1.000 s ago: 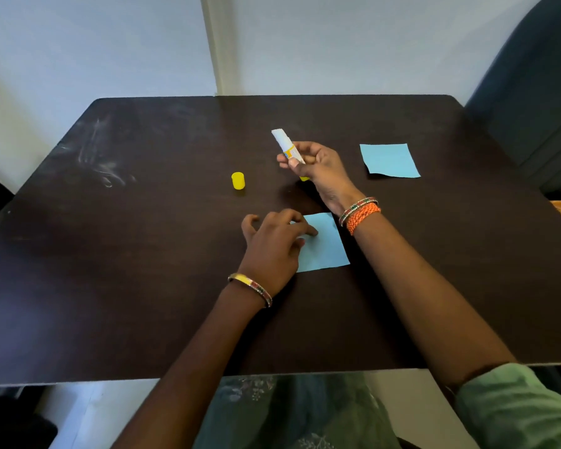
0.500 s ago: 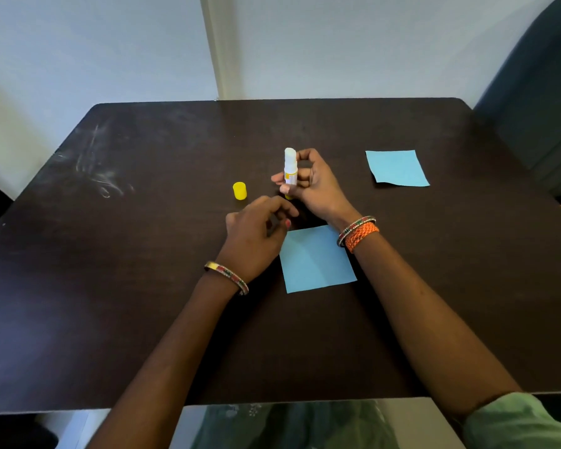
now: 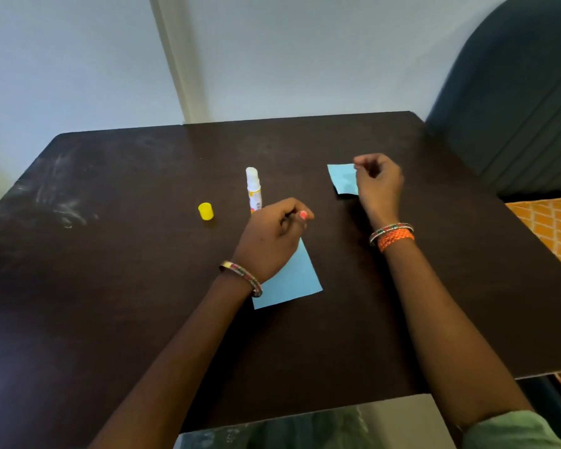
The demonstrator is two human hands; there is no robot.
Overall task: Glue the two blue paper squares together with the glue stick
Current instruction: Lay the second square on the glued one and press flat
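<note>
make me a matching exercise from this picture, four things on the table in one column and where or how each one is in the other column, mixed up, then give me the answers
Things
1. glue stick
2. yellow cap
3. near blue square
4. far blue square

States
A. partly under the left hand
B. at the right hand, edge lifted
C. standing upright, uncapped
D. alone, left of the glue stick

Pairs: 1-C, 2-D, 3-A, 4-B

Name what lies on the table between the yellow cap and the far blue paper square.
In the head view, the uncapped glue stick stands upright between the yellow cap and the far blue square; otherwise bare dark table.
</note>
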